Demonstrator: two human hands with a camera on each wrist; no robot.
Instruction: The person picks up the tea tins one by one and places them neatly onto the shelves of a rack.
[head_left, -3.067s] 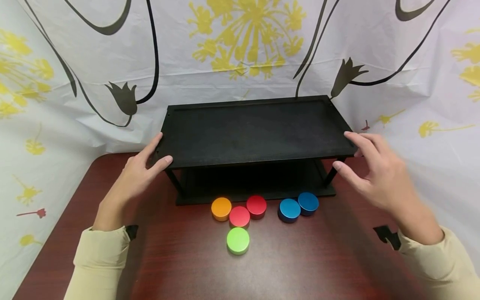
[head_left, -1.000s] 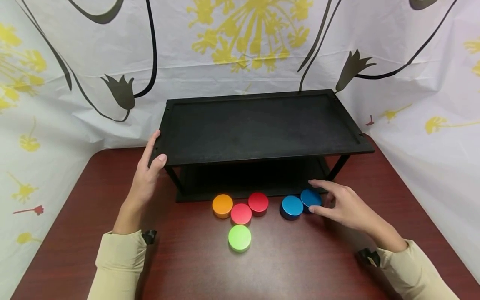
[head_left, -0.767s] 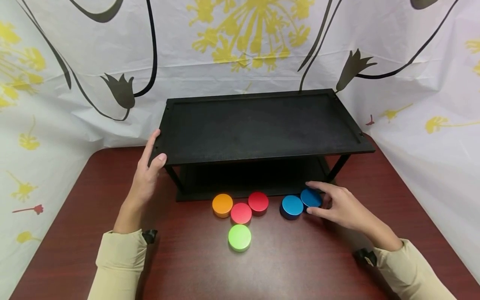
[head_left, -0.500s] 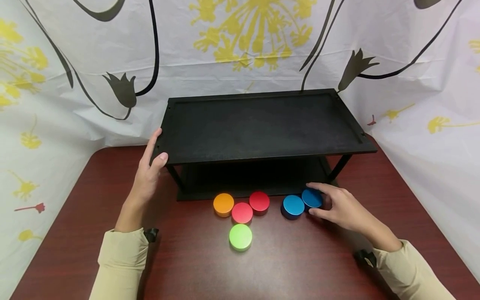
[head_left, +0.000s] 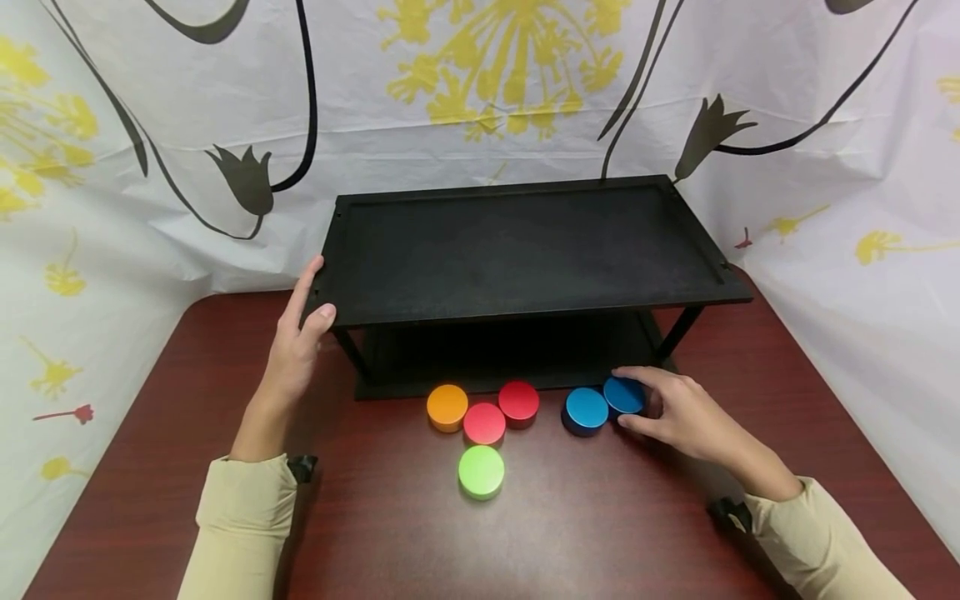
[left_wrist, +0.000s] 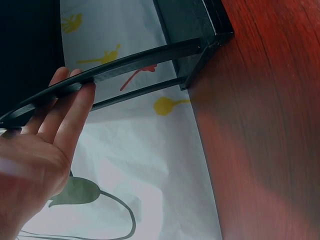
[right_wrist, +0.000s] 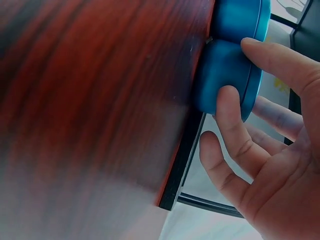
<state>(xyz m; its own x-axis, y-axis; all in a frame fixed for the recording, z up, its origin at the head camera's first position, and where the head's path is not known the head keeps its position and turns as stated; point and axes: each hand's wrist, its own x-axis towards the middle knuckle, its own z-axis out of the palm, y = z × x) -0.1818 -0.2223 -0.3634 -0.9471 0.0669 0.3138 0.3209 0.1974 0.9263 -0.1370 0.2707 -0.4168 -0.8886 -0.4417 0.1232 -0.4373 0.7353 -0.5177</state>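
Noted behind the grip: white cloth (head_left: 375,158) printed with yellow blooms and grey stems. Found dark red wood-grain table (head_left: 585,517) beneath both hands. Logged right hand (head_left: 686,417) pinching outer blue disc (head_left: 624,395), with thumb at near side and fingertip at far side. From the right wrist view, made out another finger loosely bent, just clear of that disc. Located outer blue disc on the table, inside the pinch, by front edge of the rack's lower board. Recorded left hand (head_left: 291,360) with fingers extended, spread from thumb, touching black two-tier rack (head_left: 517,258) along left edge and front left corner of the top. Marked inner blue disc (head_left: 585,411) immediately left of the pinch, against the outer one. Farther left of the pinch, counted red disc (head_left: 518,403), pinkish-red disc (head_left: 484,424) and orange disc (head_left: 447,407), closely clustered. Plotted green disc (head_left: 481,472) left of the pinch and nearer the person. Could not tell contact from narrow gaps within that cluster. Saw rolled beige sleeves (head_left: 246,500) behind both hands.
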